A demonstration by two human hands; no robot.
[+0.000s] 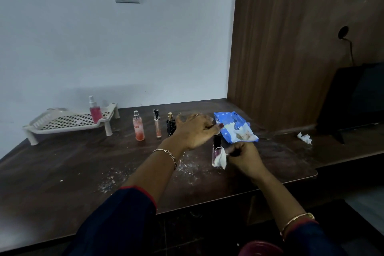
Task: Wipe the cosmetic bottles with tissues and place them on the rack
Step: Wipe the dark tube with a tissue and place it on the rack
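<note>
My left hand [194, 131] pinches the black cap of a small clear bottle [216, 147] standing upright on the dark table [83, 172]. My right hand [243, 157] grips a white tissue [221, 159] pressed against that bottle's lower right side. A row of three bottles stands to the left: an orange spray bottle [138, 127], a thin tube bottle [157, 123] and a black bottle with a gold cap [170, 123], partly hidden by my left hand. A pink spray bottle [95, 110] stands on the white perforated rack [68, 122] at the back left.
A blue tissue pack [234, 127] lies open just behind my hands. A crumpled used tissue [305, 137] lies at the right, near a dark monitor [353, 100]. White powder specks dot the table in front. A wooden panel rises at the right.
</note>
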